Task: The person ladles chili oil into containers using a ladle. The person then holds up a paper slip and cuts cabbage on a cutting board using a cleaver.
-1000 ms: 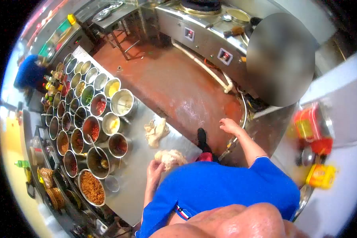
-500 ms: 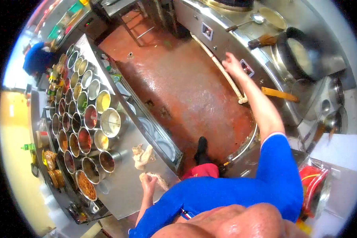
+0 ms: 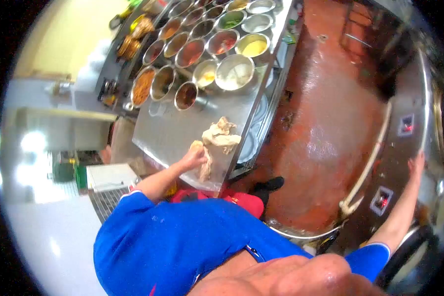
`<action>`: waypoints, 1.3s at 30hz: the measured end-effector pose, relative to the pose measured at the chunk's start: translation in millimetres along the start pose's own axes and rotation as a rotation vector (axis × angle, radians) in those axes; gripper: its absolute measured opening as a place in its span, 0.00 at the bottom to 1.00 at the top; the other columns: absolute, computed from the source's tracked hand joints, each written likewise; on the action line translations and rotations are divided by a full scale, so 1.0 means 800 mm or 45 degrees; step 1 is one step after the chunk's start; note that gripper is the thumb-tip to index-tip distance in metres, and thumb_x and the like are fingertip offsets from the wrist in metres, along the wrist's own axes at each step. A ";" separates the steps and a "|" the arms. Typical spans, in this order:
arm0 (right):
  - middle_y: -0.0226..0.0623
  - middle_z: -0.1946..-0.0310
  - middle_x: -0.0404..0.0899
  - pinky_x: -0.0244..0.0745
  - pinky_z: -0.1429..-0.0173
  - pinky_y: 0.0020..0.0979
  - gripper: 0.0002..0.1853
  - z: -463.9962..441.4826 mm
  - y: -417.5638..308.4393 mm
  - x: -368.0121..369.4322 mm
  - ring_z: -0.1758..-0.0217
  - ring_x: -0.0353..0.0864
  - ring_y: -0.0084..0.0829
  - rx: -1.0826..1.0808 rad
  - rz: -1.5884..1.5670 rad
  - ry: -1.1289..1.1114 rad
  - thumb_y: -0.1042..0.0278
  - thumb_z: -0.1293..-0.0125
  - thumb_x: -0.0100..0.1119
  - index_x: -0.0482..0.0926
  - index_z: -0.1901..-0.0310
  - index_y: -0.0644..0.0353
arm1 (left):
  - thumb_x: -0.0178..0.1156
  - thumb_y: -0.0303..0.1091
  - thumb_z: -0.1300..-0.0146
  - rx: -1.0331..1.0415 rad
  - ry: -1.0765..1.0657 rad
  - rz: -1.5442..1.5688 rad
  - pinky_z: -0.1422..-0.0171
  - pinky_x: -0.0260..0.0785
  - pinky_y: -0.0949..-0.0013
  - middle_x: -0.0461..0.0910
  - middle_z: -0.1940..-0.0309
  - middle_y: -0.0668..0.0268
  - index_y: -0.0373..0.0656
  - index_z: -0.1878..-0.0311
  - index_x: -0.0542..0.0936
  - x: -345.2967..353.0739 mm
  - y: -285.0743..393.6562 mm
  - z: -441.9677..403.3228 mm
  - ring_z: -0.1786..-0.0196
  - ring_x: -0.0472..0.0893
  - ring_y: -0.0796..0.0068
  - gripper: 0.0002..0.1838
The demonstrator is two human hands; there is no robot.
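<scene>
My left hand (image 3: 195, 157) is closed over the metal table (image 3: 170, 130), with a small pale yellowish piece between its fingers. Just beyond it lies a crumpled pale lump (image 3: 222, 135) that looks like meat. Another pale piece (image 3: 205, 167) lies below my left hand, near the table's corner. Far to the right, my right hand (image 3: 417, 165) is stretched out at the front edge of the stove (image 3: 425, 113), its fingers extended and nothing seen in them.
Several metal pots of ingredients stand at the table's far end, among them one with white contents (image 3: 235, 72) and one with orange-brown bits (image 3: 143, 86). Plates (image 3: 249, 143) sit on a shelf below. A pipe (image 3: 367, 167) runs along the stove. A person's hand (image 3: 105, 154) shows at left.
The view has swung round, bringing the stove to the right edge and a white surface in at left. My right hand has reached the stove's edge. My left hand stays by the pale pieces.
</scene>
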State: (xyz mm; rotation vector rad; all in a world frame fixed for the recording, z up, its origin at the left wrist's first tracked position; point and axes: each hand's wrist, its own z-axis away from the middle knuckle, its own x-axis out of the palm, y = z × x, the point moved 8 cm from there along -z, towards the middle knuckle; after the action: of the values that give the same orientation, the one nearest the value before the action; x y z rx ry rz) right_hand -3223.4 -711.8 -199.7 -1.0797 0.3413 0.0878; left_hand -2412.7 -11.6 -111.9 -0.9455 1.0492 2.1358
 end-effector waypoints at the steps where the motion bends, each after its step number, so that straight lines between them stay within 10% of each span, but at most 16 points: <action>1: 0.34 0.58 0.76 0.71 0.73 0.30 0.25 -0.001 -0.002 -0.001 0.74 0.73 0.29 -0.143 0.100 0.141 0.43 0.29 0.56 0.71 0.37 0.47 | 0.67 0.37 0.47 -0.114 -0.015 0.099 0.61 0.68 0.53 0.75 0.72 0.51 0.34 0.67 0.76 0.000 -0.002 -0.001 0.67 0.76 0.55 0.15; 5: 0.45 0.53 0.81 0.81 0.58 0.36 0.26 -0.113 0.062 -0.062 0.57 0.84 0.38 -0.183 -0.103 0.182 0.52 0.31 0.63 0.76 0.38 0.62 | 0.68 0.37 0.46 -0.045 -0.020 -0.071 0.59 0.67 0.53 0.73 0.71 0.53 0.37 0.67 0.72 0.012 -0.037 -0.010 0.64 0.74 0.51 0.16; 8: 0.45 0.35 0.69 0.73 0.37 0.46 0.27 -0.018 0.006 -0.069 0.37 0.72 0.46 -0.406 -0.155 0.309 0.58 0.27 0.58 0.66 0.32 0.60 | 0.70 0.37 0.46 0.057 0.041 -0.029 0.58 0.67 0.53 0.74 0.69 0.52 0.37 0.67 0.71 0.011 -0.040 -0.008 0.62 0.75 0.50 0.17; 9: 0.45 0.36 0.70 0.75 0.40 0.45 0.26 -0.029 0.004 -0.081 0.38 0.72 0.45 -0.235 -0.180 0.256 0.59 0.28 0.59 0.67 0.33 0.60 | 0.70 0.38 0.46 0.069 0.028 -0.011 0.58 0.67 0.53 0.74 0.69 0.52 0.37 0.68 0.71 0.009 -0.042 -0.009 0.62 0.75 0.50 0.18; 12: 0.44 0.47 0.77 0.76 0.47 0.43 0.24 -0.122 0.017 -0.119 0.49 0.78 0.43 -0.932 0.862 0.245 0.56 0.29 0.58 0.73 0.39 0.63 | 0.71 0.38 0.47 0.082 -0.039 0.044 0.57 0.67 0.52 0.73 0.70 0.53 0.37 0.69 0.71 0.011 -0.044 -0.012 0.62 0.75 0.50 0.19; 16: 0.47 0.57 0.83 0.77 0.50 0.39 0.28 -0.094 0.018 -0.134 0.58 0.82 0.39 -0.913 1.157 0.448 0.46 0.28 0.56 0.77 0.43 0.66 | 0.69 0.36 0.47 0.108 0.006 -0.031 0.58 0.67 0.52 0.73 0.70 0.53 0.37 0.68 0.71 0.009 -0.045 -0.010 0.63 0.75 0.50 0.17; 19: 0.52 0.57 0.83 0.78 0.50 0.36 0.33 -0.096 0.038 -0.148 0.55 0.83 0.36 -0.277 1.077 0.411 0.39 0.30 0.55 0.78 0.42 0.67 | 0.69 0.37 0.48 0.021 -0.090 0.076 0.57 0.67 0.52 0.73 0.70 0.53 0.38 0.69 0.71 0.012 -0.052 -0.014 0.63 0.75 0.50 0.17; 23: 0.45 0.54 0.83 0.79 0.47 0.35 0.29 -0.036 0.026 -0.146 0.53 0.82 0.37 -0.512 1.065 0.288 0.45 0.30 0.58 0.79 0.46 0.69 | 0.69 0.37 0.49 0.104 -0.017 0.041 0.58 0.67 0.53 0.73 0.70 0.54 0.38 0.70 0.71 0.009 -0.051 -0.009 0.64 0.75 0.52 0.17; 27: 0.40 0.50 0.81 0.81 0.48 0.36 0.25 -0.107 0.081 -0.183 0.51 0.81 0.37 0.099 -0.221 0.016 0.50 0.31 0.62 0.78 0.47 0.67 | 0.69 0.38 0.49 0.097 0.006 0.032 0.59 0.67 0.54 0.73 0.70 0.54 0.38 0.69 0.71 0.012 -0.052 -0.011 0.64 0.75 0.52 0.17; 31: 0.36 0.58 0.81 0.81 0.52 0.35 0.18 -0.043 0.051 -0.141 0.55 0.80 0.33 0.404 -0.125 -0.131 0.57 0.32 0.63 0.79 0.50 0.62 | 0.69 0.39 0.49 0.108 -0.010 0.053 0.58 0.68 0.54 0.74 0.69 0.54 0.39 0.69 0.71 0.015 -0.057 -0.012 0.63 0.76 0.52 0.18; 39: 0.51 0.64 0.77 0.79 0.48 0.46 0.09 0.059 -0.045 -0.101 0.57 0.78 0.46 0.048 -1.573 -0.195 0.79 0.40 0.57 0.76 0.60 0.75 | 0.69 0.41 0.49 0.119 0.005 0.011 0.59 0.68 0.51 0.75 0.70 0.52 0.37 0.70 0.73 0.015 -0.061 -0.015 0.64 0.76 0.49 0.18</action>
State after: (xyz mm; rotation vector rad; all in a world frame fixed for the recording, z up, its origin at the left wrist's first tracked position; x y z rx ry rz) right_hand -3280.6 -679.6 -123.9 -1.0817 -0.4939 -0.9255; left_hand -2380.1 6.4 -147.2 -0.9028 1.1466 2.0733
